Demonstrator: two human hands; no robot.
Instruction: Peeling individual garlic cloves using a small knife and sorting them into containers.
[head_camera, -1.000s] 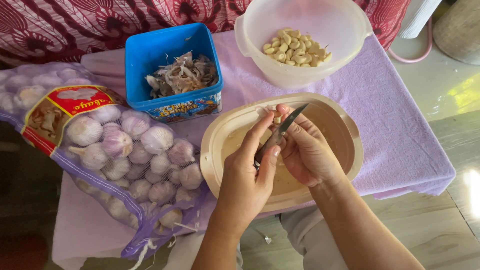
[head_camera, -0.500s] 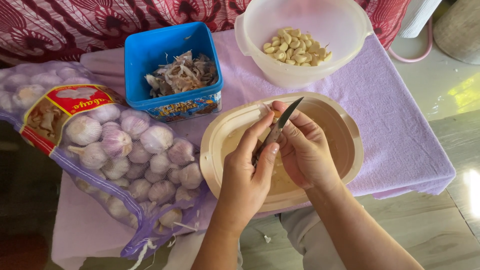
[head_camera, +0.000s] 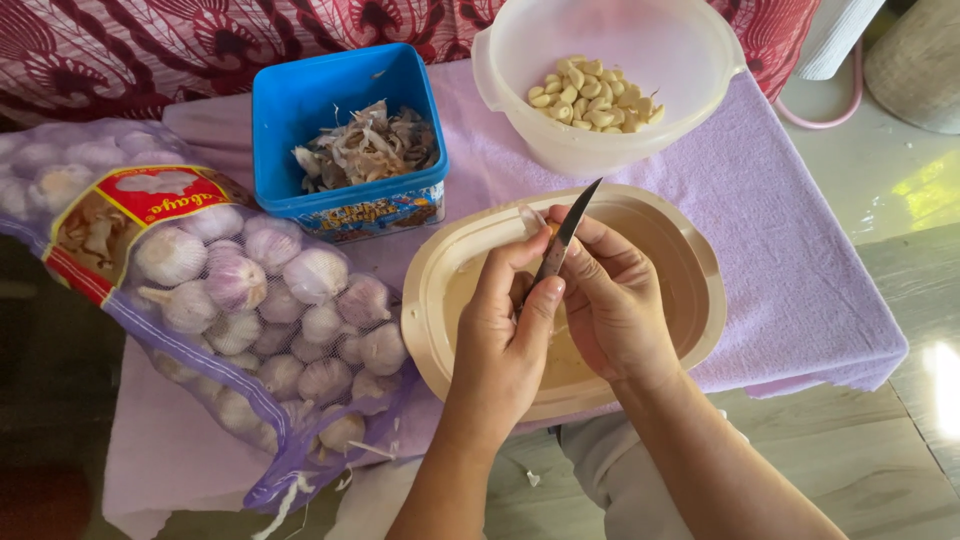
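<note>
Matt lilac terry cloth (head_camera: 800, 290), glossy blue plastic tub (head_camera: 300, 110), smooth cream plastic lid (head_camera: 690, 270), purple mesh sack (head_camera: 250, 390).

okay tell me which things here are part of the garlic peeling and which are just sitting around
In use: knife, left hand, right hand, beige lid, white bowl of peeled cloves, blue tub of skins, net bag of garlic bulbs.
Lying about: pink cable, patterned red cloth.
</note>
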